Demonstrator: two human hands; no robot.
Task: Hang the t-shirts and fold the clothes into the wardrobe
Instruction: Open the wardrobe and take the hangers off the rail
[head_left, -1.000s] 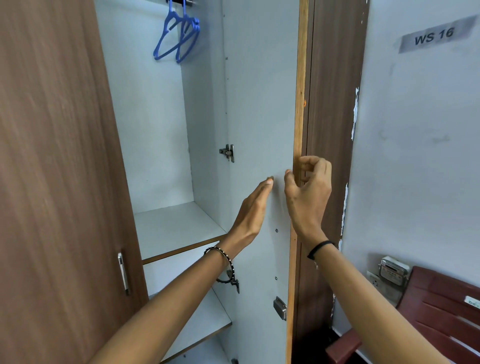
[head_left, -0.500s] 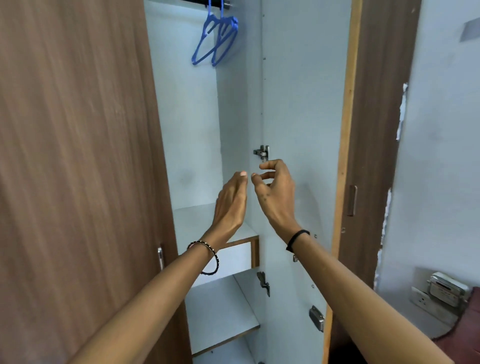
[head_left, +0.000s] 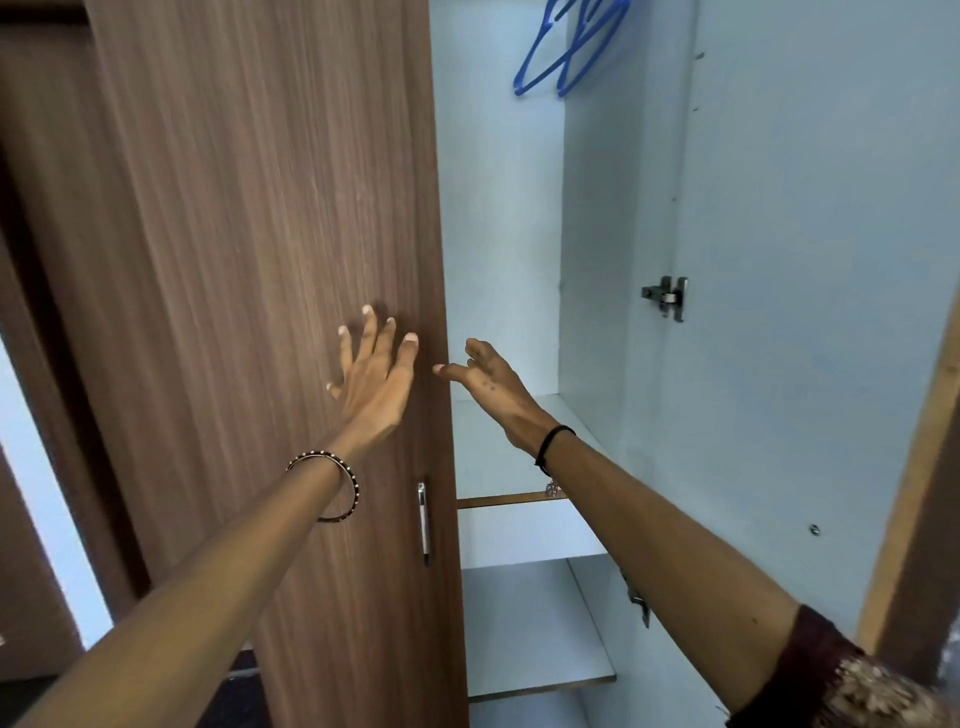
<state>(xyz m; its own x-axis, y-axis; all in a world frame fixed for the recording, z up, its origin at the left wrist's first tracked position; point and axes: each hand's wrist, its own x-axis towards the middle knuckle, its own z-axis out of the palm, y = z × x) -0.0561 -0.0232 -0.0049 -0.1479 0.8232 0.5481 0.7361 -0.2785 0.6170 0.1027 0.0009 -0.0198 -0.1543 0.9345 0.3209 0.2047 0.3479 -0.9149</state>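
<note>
Soft, even light fills the view, bright on the pale wardrobe interior (head_left: 498, 208) and duller on the brown door (head_left: 249, 208). The left hand (head_left: 375, 382) throws a faint, close shadow onto that door. The wood grain smears lengthwise, perhaps from head motion. Wide-angle distortion tilts and bows the upright edges toward the sides, and the blue hangers (head_left: 537, 70) at the top look soft.

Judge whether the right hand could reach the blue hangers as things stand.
Probably yes: the right hand holds nothing, the wardrobe stands open, and nothing lies between it and the hangers above.
</note>
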